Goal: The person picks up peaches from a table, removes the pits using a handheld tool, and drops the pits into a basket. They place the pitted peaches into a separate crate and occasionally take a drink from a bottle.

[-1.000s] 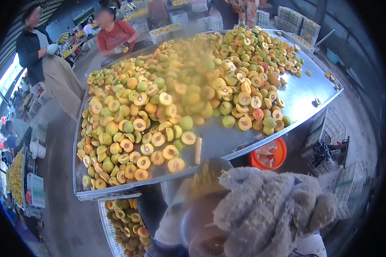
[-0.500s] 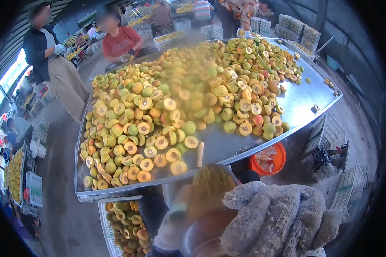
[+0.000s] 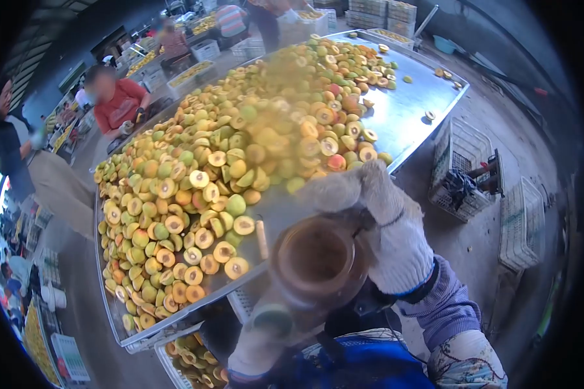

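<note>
Nearest the camera, left hand (image 3: 259, 340): gloved and blurred, just under the brown cup (image 3: 315, 259); whether it grips cannot be told.
Brown cup: between both hands, open mouth facing the camera.
Right hand (image 3: 389, 223): gloved, fingers closed round the cup's far side.
Change: a second ago the right glove and cup crowded the camera. Both now sit lower and farther off, with the cup mouth exposed. Judged: cup drawn away from the face.
Co-workers: person in dark jacket (image 3: 10, 149) and person in red (image 3: 120, 104), well left of and beyond the hands.
Halved fruit (image 3: 194, 194): heaped on the metal table (image 3: 422, 97), beyond the hands.
Pale-handled tool (image 3: 261, 238): on the table, just left of the cup.
Wire baskets (image 3: 461, 172): right of the right hand.
Obstruction: table edge close behind the cup.
</note>
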A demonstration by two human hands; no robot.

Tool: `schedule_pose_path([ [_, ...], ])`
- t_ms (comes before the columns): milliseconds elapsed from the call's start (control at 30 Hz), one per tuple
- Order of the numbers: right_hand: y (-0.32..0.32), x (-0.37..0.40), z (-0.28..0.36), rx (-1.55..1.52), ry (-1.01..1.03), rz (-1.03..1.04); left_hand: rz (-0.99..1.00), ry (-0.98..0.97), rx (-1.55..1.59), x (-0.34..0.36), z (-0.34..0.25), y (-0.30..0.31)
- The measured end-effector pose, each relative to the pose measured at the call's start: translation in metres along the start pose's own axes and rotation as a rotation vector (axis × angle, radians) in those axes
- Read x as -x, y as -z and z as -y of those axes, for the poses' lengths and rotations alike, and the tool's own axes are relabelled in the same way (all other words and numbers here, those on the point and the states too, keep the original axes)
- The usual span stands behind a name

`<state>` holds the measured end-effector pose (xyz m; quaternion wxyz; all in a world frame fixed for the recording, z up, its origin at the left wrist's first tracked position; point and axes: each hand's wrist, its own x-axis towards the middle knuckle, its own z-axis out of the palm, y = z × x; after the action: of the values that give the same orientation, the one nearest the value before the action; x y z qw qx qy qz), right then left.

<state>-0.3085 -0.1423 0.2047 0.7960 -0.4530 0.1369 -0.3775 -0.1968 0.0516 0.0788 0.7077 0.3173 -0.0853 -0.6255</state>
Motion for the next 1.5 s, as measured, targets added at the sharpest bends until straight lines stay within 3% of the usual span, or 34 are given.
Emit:
schedule_pose_path([
  [67, 0.022, -0.006, 0.007, -0.011, 0.008, -0.116, -0.050, -0.042, -0.012, -0.001, -0.004, 0.010],
  [100, 0.044, -0.013, 0.002, 0.077, 0.122, -0.104, -0.093, -0.101, -0.080, -0.003, -0.004, 0.016],
  [233, 0.110, -0.047, 0.013, 0.111, 0.201, -0.293, -0.227, -0.095, -0.170, -0.008, -0.015, 0.017],
  [433, 0.212, -0.123, 0.036, 0.222, 0.373, -0.452, -0.264, -0.034, -0.128, -0.015, -0.011, 0.045],
  [600, 0.282, -0.190, 0.063, 0.247, 0.494, -0.507, -0.256, -0.009, -0.199, -0.038, -0.007, 0.034],
  [633, 0.305, -0.207, 0.068, 0.289, 0.489, -0.597, -0.305, -0.020, -0.144, -0.045, -0.005, 0.027],
  [867, 0.345, -0.262, 0.076, 0.343, 0.629, -0.649, -0.302, 0.083, -0.091, -0.077, 0.006, 0.025],
  [1033, 0.373, -0.284, 0.067, 0.218, 0.550, -0.691, -0.364, 0.160, -0.087, -0.090, 0.007, 0.023],
  [1500, 0.424, -0.253, 0.039, 0.347, 0.540, -0.595, -0.333, 0.178, -0.116, -0.101, 0.021, 0.016],
])
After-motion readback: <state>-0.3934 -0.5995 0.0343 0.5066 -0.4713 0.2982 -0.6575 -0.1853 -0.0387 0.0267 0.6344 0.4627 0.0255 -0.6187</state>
